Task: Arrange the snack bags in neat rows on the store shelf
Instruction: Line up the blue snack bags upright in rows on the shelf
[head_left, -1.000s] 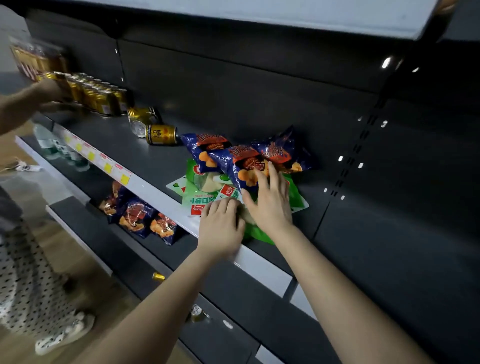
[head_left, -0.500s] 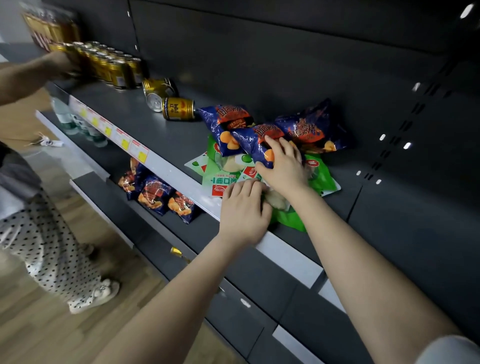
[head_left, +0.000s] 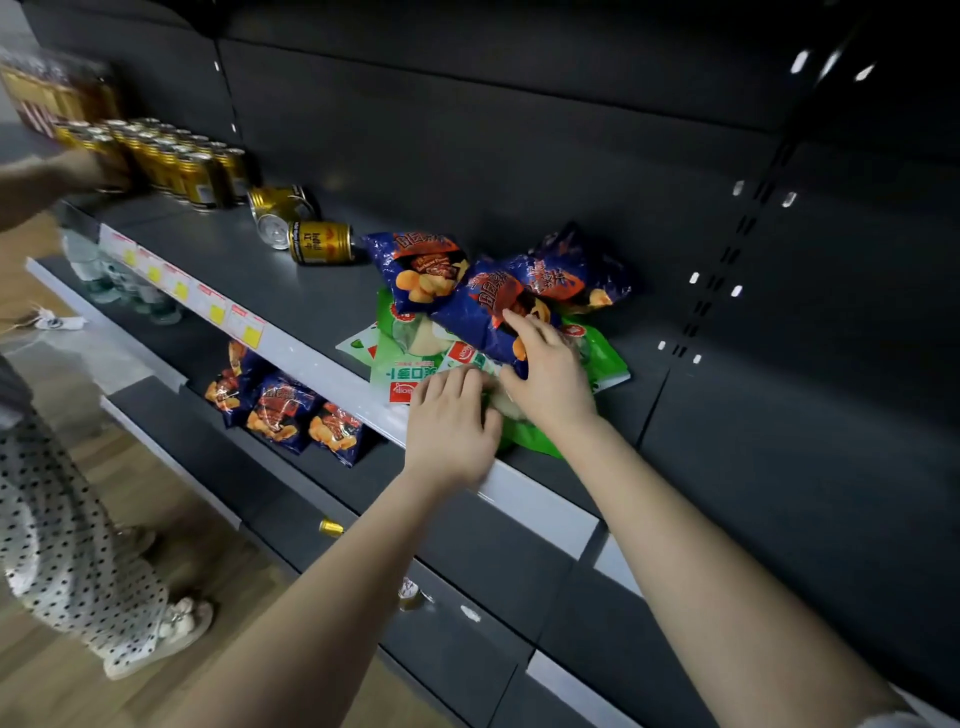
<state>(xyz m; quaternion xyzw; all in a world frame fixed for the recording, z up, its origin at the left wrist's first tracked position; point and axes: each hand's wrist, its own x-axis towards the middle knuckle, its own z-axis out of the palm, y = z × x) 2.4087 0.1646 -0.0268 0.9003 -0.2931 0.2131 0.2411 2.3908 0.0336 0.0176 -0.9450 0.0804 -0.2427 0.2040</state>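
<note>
3 blue bags (head_left: 415, 270) lie in a loose, overlapping heap on the shelf (head_left: 249, 270), on top of green bags (head_left: 605, 356) that reach the front rail. R hand (head_left: 553, 376) is on the near end of the mid bag (head_left: 480, 306), fingers curled over its edge, thumb along the top, gripping it. L hand (head_left: 452, 423) lies palm down just beside the R, fingers together & pressing flat on the green bags at the shelf's front edge. Left of the heap, 2 fallen cans (head_left: 319, 241) lie on their sides. Upright cans (head_left: 171, 161) stand in rows further left, w/ a 2nd person's hand (head_left: 57, 176) by them, blurred. Lower bags (head_left: 280, 410), also blue, sit on the lower shelf (head_left: 182, 343).
</note>
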